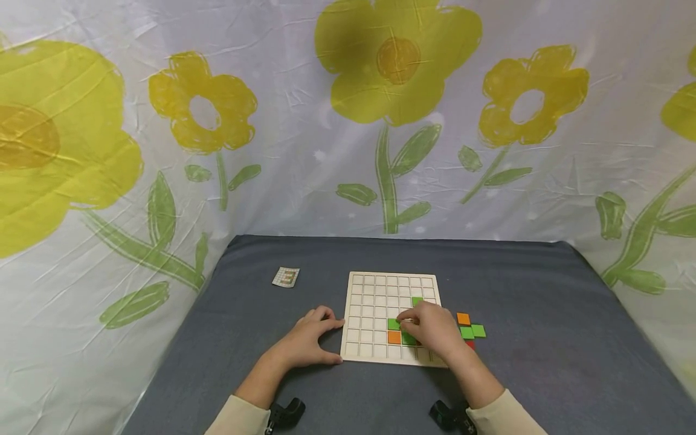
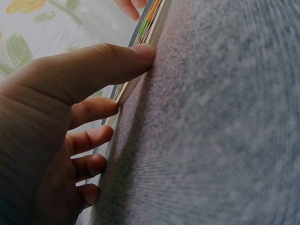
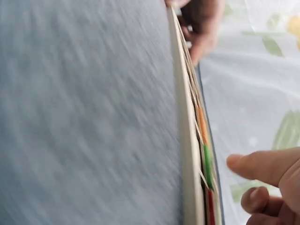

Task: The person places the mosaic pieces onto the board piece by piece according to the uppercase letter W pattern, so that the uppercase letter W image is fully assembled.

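We see the left grip (image 1: 304,339) spread against the gridded board (image 1: 367,300) on the table (image 1: 549,332), the right grip (image 1: 435,328) low over it — pinching or not, we can't tell — so a brush could nudge the nearby green tile (image 1: 393,324) askew.

Board (image 1: 375,293), one: pale, square-gridded, flat on grey cloth (image 1: 544,314). Tiles visible on it: green tile (image 1: 417,301) at far right; green tile (image 1: 394,324) mid-board; orange tile (image 1: 394,338) just near of that; another green tile (image 1: 408,339) to its right, partly covered.
Left hand (image 1: 311,341): thumb and fingertips spread, touching the board's left edge.
Right hand (image 1: 432,323): over the board's right half, fingers bent; grip unclear.
Loose tiles, right of board: one orange (image 1: 463,318), two green (image 1: 467,333), one red (image 1: 470,345), partly hidden.
Card (image 1: 286,277), one: small, grid-printed, far left.
Backdrop (image 1: 293,121): pale, yellow-flowered.
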A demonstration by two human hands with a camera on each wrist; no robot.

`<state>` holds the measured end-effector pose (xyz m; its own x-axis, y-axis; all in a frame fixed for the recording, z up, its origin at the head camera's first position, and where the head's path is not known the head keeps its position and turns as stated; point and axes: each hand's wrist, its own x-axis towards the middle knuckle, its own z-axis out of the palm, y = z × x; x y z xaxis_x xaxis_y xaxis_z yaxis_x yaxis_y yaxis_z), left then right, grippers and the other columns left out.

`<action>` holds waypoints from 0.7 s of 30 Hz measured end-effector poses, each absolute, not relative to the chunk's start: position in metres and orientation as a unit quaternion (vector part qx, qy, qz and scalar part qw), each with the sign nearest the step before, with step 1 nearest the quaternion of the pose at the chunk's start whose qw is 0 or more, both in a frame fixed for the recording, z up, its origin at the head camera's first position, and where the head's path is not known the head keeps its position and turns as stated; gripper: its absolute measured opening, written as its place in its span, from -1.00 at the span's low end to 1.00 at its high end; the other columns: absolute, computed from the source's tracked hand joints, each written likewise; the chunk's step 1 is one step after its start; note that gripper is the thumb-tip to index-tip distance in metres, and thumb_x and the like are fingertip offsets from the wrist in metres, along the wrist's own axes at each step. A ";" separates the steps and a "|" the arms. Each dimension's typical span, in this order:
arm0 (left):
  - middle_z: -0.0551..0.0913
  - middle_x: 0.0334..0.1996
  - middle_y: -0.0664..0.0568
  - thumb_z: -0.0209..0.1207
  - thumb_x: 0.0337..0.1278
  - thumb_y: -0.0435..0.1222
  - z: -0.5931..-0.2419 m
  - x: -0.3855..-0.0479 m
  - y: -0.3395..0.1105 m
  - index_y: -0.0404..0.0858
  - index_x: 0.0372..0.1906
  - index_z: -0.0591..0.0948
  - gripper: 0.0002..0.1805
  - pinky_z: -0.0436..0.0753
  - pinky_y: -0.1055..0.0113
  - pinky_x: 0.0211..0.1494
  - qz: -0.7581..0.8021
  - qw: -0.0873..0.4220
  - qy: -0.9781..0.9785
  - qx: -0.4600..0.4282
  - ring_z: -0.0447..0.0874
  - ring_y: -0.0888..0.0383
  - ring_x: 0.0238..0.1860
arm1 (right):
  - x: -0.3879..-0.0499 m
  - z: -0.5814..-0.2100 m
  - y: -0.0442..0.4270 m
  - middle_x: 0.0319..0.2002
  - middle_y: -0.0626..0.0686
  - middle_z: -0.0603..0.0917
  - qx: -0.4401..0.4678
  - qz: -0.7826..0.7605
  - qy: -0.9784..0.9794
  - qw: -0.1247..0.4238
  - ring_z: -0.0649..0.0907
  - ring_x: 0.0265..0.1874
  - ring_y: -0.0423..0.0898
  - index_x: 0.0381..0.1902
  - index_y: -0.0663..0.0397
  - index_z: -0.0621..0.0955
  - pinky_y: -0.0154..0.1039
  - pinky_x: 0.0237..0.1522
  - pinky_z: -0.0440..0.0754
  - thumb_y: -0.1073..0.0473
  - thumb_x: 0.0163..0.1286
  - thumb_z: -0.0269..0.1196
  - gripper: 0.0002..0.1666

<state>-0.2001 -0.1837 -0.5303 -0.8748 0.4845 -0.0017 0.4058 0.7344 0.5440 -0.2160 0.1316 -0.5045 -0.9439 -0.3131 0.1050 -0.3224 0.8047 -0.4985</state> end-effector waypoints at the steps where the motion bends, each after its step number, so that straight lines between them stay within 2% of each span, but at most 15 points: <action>1: 0.34 0.00 0.19 0.56 -0.07 0.06 -0.530 -0.200 -0.184 -0.11 0.41 0.57 -0.13 0.36 0.04 0.11 0.275 0.072 0.928 0.240 0.29 0.14 0.02 | -0.217 -0.503 0.134 -0.52 -0.20 0.55 0.164 0.271 -0.949 0.009 0.40 -0.56 -0.22 -0.14 -0.13 0.86 -0.23 -0.46 0.36 0.15 0.32 0.44 -0.83; 5: 0.34 0.01 0.19 0.56 -0.07 0.06 -0.530 -0.199 -0.184 -0.11 0.41 0.57 -0.14 0.36 0.04 0.11 0.277 0.071 0.927 0.242 0.28 0.14 0.02 | -0.221 -0.494 0.149 -0.53 -0.07 0.50 0.152 0.318 -0.936 -0.003 0.37 -0.56 -0.13 -0.05 -0.01 0.83 -0.20 -0.45 0.31 0.17 0.35 0.43 -0.77; 13: 0.35 0.01 0.19 0.56 -0.07 0.06 -0.530 -0.199 -0.183 -0.11 0.40 0.57 -0.13 0.37 0.03 0.13 0.278 0.072 0.928 0.239 0.29 0.14 0.03 | -0.230 -0.482 0.186 -0.41 0.00 0.51 0.107 0.381 -0.918 -0.012 0.41 -0.46 -0.06 0.07 0.13 0.78 -0.19 -0.43 0.34 0.18 0.43 0.36 -0.70; 17: 0.35 0.01 0.19 0.56 -0.08 0.06 -0.530 -0.200 -0.183 -0.12 0.40 0.57 -0.13 0.37 0.02 0.13 0.278 0.073 0.928 0.237 0.29 0.14 0.03 | -0.233 -0.480 0.204 -0.45 0.05 0.47 0.099 0.396 -0.913 -0.016 0.41 -0.57 -0.03 0.15 0.19 0.72 -0.20 -0.51 0.38 0.19 0.46 0.34 -0.64; 21: 0.34 0.02 0.19 0.56 -0.08 0.06 -0.530 -0.200 -0.184 -0.11 0.40 0.57 -0.13 0.37 0.02 0.13 0.278 0.073 0.928 0.238 0.29 0.14 0.04 | -0.237 -0.482 0.222 -0.47 0.05 0.44 0.092 0.391 -0.915 -0.029 0.40 -0.60 -0.04 0.21 0.21 0.68 -0.19 -0.51 0.38 0.17 0.47 0.33 -0.58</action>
